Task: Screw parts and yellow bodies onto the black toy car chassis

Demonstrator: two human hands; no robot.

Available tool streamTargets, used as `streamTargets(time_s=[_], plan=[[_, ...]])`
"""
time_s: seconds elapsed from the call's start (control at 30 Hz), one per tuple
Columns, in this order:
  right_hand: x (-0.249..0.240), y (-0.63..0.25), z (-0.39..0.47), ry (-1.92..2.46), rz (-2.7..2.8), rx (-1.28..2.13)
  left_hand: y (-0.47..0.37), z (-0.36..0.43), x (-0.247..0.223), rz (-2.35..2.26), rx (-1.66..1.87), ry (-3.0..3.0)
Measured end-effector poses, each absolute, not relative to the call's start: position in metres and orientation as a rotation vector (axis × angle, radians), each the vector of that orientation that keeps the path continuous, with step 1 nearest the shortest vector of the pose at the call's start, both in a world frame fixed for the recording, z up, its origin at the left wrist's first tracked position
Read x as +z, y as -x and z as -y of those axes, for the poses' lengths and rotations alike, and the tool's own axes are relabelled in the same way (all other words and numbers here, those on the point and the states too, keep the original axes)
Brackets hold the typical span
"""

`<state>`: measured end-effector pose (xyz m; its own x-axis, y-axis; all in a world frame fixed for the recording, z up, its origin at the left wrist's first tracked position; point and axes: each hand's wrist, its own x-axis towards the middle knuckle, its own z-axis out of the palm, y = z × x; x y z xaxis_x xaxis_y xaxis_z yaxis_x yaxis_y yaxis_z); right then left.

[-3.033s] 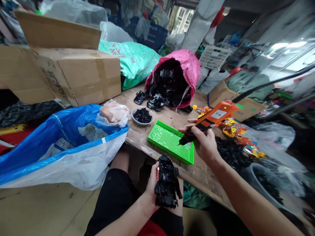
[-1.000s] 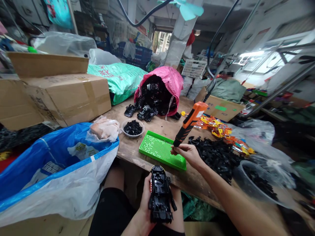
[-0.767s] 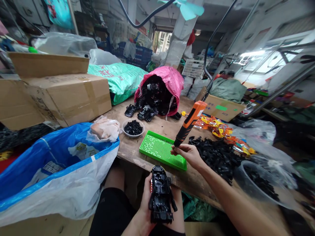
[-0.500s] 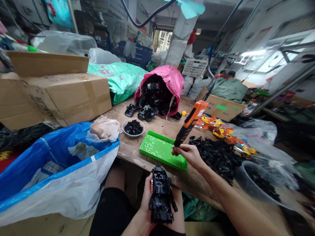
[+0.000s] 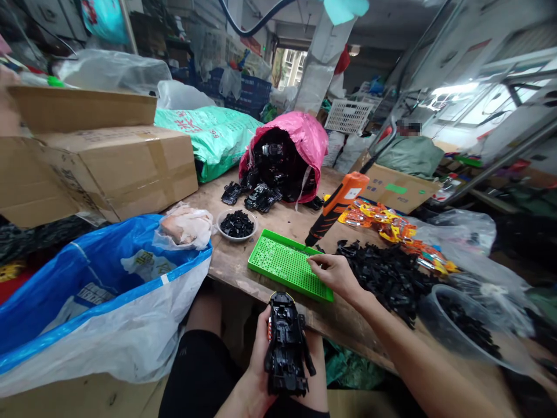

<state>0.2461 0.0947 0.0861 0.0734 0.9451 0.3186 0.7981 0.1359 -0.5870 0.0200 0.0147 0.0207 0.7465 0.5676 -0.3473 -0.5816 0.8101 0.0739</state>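
My left hand (image 5: 257, 363) holds a black toy car chassis (image 5: 287, 342), its detailed underside up, low in front of the table edge. My right hand (image 5: 335, 271) is over the right end of the green perforated tray (image 5: 278, 262), thumb and fingertips pinched together; whatever they hold, if anything, is too small to make out. Just above that hand, an orange and black electric screwdriver (image 5: 335, 206) hangs tilted, untouched by the fingers. Small shiny pieces lie in the tray. Right of it spreads a pile of black plastic parts (image 5: 387, 276).
A pink sack (image 5: 300, 136) spills black chassis. Nearby are a bowl of black pieces (image 5: 237, 225), orange-yellow parts (image 5: 387, 223) and a clear tub (image 5: 467, 325). At left are a cardboard box (image 5: 130, 168) and a blue-lined bag (image 5: 108, 278). A person (image 5: 409, 151) is behind at right.
My right hand has come off the screwdriver tip and moved slightly lower right. The screwdriver now hangs freely at a greater tilt. My left hand still holds the chassis.
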Motion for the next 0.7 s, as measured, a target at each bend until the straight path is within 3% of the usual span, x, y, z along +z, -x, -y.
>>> streamTargets(time_s=[0.33, 0.7], plan=[[0.095, -0.251, -0.085, 1.93, 1.837, -0.052, -0.019, -0.009, 0.048, -0.5, 0.64, 0.102], [0.118, -0.207, -0.042, 1.705, 1.779, 0.392, -0.018, -0.008, 0.045, -0.453, 0.638, 0.169]])
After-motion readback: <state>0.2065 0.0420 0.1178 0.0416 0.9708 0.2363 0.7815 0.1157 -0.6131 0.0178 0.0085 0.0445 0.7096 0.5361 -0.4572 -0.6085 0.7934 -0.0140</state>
